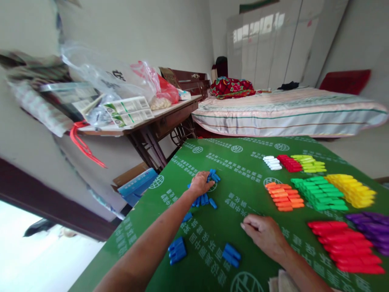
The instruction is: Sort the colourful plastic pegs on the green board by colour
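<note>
My left hand reaches over a loose scatter of small blue bullet-shaped plastic pieces. Its thumb is apart from the fingers, which lie against more blue pieces at the far side; the fingertips are partly hidden. My right hand rests on the green table with its fingers curled closed; whatever is inside, if anything, is hidden. In front of it lies a small blue group, side by side. Another neat blue group is near the left forearm, and a blue piece is partly covered by that arm.
Rows of similar pieces lie on the right: orange, green, yellow, red, purple, white, dark red and lime. A cluttered side table stands left, a bed behind.
</note>
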A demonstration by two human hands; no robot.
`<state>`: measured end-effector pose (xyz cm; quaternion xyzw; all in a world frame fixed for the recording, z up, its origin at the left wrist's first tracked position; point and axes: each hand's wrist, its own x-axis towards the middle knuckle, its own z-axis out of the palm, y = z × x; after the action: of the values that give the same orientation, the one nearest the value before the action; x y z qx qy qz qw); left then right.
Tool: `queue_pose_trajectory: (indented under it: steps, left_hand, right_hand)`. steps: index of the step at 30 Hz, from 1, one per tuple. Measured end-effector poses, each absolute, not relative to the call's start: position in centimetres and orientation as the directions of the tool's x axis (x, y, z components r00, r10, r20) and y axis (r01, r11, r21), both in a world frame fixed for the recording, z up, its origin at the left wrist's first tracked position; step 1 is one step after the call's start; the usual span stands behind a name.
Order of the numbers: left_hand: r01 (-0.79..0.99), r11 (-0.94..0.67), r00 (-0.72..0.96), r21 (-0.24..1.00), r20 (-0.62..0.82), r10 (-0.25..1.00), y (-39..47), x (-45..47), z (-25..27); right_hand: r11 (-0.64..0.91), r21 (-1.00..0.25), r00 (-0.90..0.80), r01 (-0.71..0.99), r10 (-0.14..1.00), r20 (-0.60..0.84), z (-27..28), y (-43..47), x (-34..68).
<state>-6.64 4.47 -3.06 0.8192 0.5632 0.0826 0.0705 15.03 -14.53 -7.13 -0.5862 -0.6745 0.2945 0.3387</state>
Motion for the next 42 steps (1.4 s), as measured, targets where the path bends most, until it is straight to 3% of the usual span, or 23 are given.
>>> queue_pose_trajectory:
  steps: [9,19,30,42]
  left_hand:
    - [0.810,-0.521,0.536,0.268,0.022,0.844,2.4,-3.5,-2.4]
    - [0.935,-0.292,0.259,0.200,0.175,0.950,2.6,-10.5,-1.9]
    - [0.868,-0.426,0.359,0.255,0.270,0.893,0.7,-6.6,-5.1]
    - [0.801,-0.523,0.456,0.290,0.271,0.848,-1.3,-2.2,-5.5]
  right_hand:
    - [0.144,-0.821,-0.076,0.553,0.990,0.122,-7.3,-14.3,15.2]
    - [0.166,-0.822,-0.048,0.545,0.985,0.167,-7.3,-13.9,15.1]
    - [0.163,-0.823,0.012,0.544,0.979,0.201,-7.0,-13.7,14.8]
    - [0.154,-0.812,0.050,0.563,0.974,0.219,-7.1,-13.2,14.7]
